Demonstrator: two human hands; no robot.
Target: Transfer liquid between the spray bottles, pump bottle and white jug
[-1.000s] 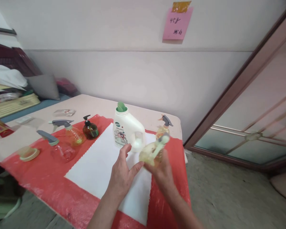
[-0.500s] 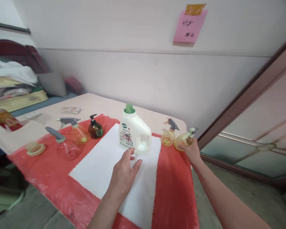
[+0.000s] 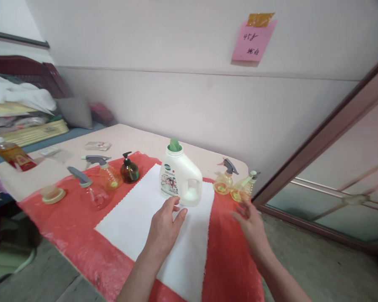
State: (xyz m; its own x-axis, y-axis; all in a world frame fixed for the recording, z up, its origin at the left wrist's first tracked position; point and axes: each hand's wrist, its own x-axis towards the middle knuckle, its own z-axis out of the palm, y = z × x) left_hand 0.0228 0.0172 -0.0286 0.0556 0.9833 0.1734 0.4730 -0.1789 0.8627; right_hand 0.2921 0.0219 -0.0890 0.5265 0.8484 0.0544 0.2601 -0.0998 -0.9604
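Note:
A white detergent jug (image 3: 181, 178) with a green spout stands upright on a white cloth (image 3: 129, 222). My left hand (image 3: 166, 222) hovers just in front of the jug, fingers apart and holding nothing. At the table's right side, my right hand (image 3: 250, 226) is slightly blurred, its fingers spread and empty. Just beyond it stands a yellow spray bottle (image 3: 239, 192) with a pale green and grey top. Left of that is another yellow spray bottle (image 3: 223, 182) with a grey trigger head.
A red plastic sheet (image 3: 66, 235) lies under the cloth. Left on it are a dark pump bottle (image 3: 129, 171), an orange spray bottle (image 3: 110, 176), a pink spray bottle (image 3: 94, 196) and a round lid (image 3: 53, 195). An amber liquid bottle (image 3: 12, 155) lies farther left. A wall (image 3: 176, 100) borders the back.
My right hand has let go of the rightmost yellow spray bottle and drawn back toward me, fingers spreading. My left hand has stayed by the jug. The view has shifted slightly.

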